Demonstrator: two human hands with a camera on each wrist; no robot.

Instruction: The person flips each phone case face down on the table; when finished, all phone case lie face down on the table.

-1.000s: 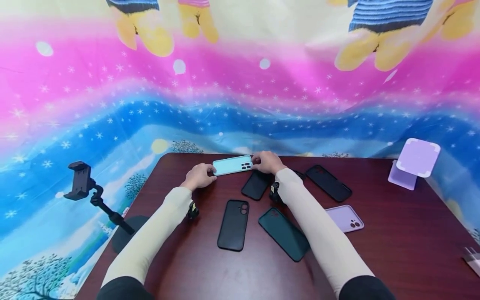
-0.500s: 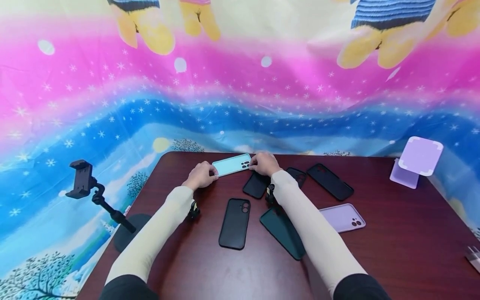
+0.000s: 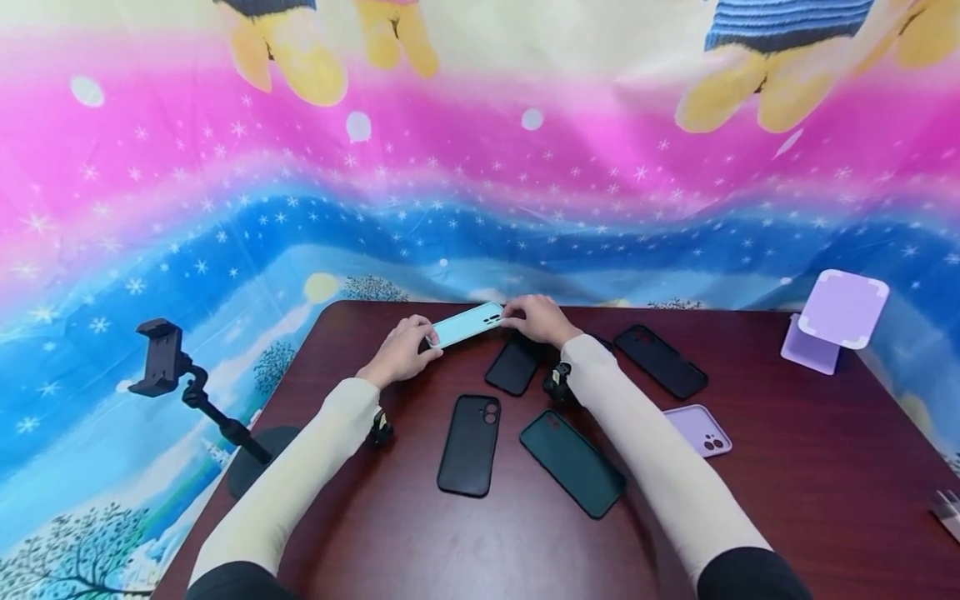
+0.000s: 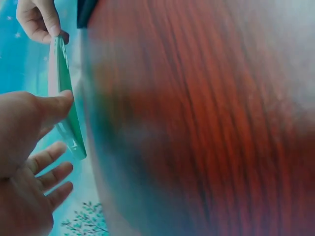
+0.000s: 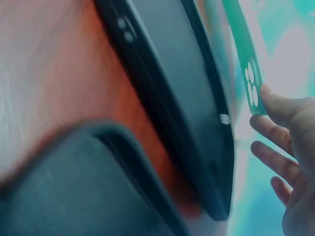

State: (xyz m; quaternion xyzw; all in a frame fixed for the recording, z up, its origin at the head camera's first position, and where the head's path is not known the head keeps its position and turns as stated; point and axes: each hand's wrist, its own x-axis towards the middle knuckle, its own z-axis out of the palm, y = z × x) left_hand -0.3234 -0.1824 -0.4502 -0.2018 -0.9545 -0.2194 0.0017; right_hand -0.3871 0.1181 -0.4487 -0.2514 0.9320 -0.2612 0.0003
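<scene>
A mint-green phone case (image 3: pixel 468 325) slants up to the right near the table's far edge, its camera cutouts at the right end. The left hand (image 3: pixel 401 350) holds its left end; in the left wrist view the thumb lies along the case (image 4: pixel 78 128) and several other fingers are spread off it. At the right end the right hand (image 3: pixel 540 319) pinches the corner between thumb and fingertip, beside the cutouts of the case (image 5: pixel 245 54). A black case (image 3: pixel 513 364) lies just below the right hand, partly hidden by it.
On the dark red table (image 3: pixel 360 533) lie a black case (image 3: pixel 468 446), a dark green case (image 3: pixel 573 464), another black case (image 3: pixel 660 362) and a lilac case (image 3: pixel 701 429). A black phone holder (image 3: pixel 161 358) stands left, a lilac stand (image 3: pixel 843 308) right. A printed cloth (image 3: pixel 480 167) hangs behind.
The mint case now tilts more, its right end higher and its back turned more edge-on. The right hand has shifted slightly right and up. The left hand's fingers have lifted and spread.
</scene>
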